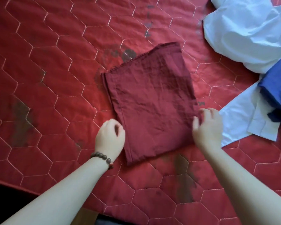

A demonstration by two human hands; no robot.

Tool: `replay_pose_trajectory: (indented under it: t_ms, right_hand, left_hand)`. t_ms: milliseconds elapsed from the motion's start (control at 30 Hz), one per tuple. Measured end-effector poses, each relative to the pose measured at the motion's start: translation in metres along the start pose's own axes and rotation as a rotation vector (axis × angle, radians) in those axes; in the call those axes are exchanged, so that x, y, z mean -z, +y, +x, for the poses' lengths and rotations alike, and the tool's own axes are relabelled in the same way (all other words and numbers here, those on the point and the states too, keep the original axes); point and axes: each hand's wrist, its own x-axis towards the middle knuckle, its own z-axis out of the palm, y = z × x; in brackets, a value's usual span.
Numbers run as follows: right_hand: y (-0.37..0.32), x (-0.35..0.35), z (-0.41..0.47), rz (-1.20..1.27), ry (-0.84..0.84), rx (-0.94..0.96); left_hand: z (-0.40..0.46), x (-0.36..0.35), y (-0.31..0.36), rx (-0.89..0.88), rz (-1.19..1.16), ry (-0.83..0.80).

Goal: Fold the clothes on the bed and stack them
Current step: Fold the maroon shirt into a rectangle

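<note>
Maroon folded cloth lies mid-bed, left hand pinching its 8 o'clock edge, right hand its 4 o'clock edge; lift both evenly, align edges before creasing.

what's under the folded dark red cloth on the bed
The folded dark red cloth lies flat on the red quilted bed cover, which shows all around it. Whatever is directly beneath is covered. Stacked layers show at its left edge.
</note>
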Motion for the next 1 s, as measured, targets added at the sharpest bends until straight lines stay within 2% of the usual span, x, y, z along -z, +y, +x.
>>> replay_pose_trajectory:
  t_ms: [67, 167, 233, 333, 400, 567, 667, 733, 800, 1000]
  right_hand:
    - [-0.030, -0.019, -0.005, 0.018, -0.028, 0.224]
    - [-0.066, -0.053, -0.010, -0.027, -0.272, 0.478]
    - [-0.075, -0.075, -0.006, -0.108, -0.382, 0.633]
    - [-0.065, -0.091, 0.019, -0.219, -0.355, 0.742]
    - [-0.049, -0.090, 0.043, -0.285, -0.280, 0.711]
    - [-0.019, -0.079, 0.086, -0.371, -0.116, 0.442]
    - [-0.047, -0.084, 0.091, -0.307, -0.016, 0.573]
    - [-0.071, -0.091, 0.101, -0.279, -0.020, 0.721]
    - [-0.089, -0.097, 0.123, -0.321, -0.080, 0.750]
    - [-0.109, -0.106, 0.185, -0.309, -0.160, 0.381]
  left_hand:
    - [0.012, -0.013, 0.023, -0.308, 0.037, 0.021]
    - [0.036, -0.044, 0.050, -0.565, 0.195, -0.084]
    - [0.056, -0.061, 0.058, -0.630, 0.386, -0.134]
    - [0.088, -0.078, 0.046, -0.532, 0.513, -0.148]
    - [0.098, -0.088, 0.032, -0.478, 0.585, -0.119]
    - [0.100, -0.100, 0.023, -0.486, 0.636, 0.000]
    - [0.102, -0.102, 0.021, -0.500, 0.617, 0.018]
    - [0.102, -0.101, 0.020, -0.506, 0.610, 0.029]
    - [0.102, -0.101, 0.021, -0.505, 0.608, 0.037]
    - [0.103, -0.102, 0.020, -0.518, 0.613, 0.058]
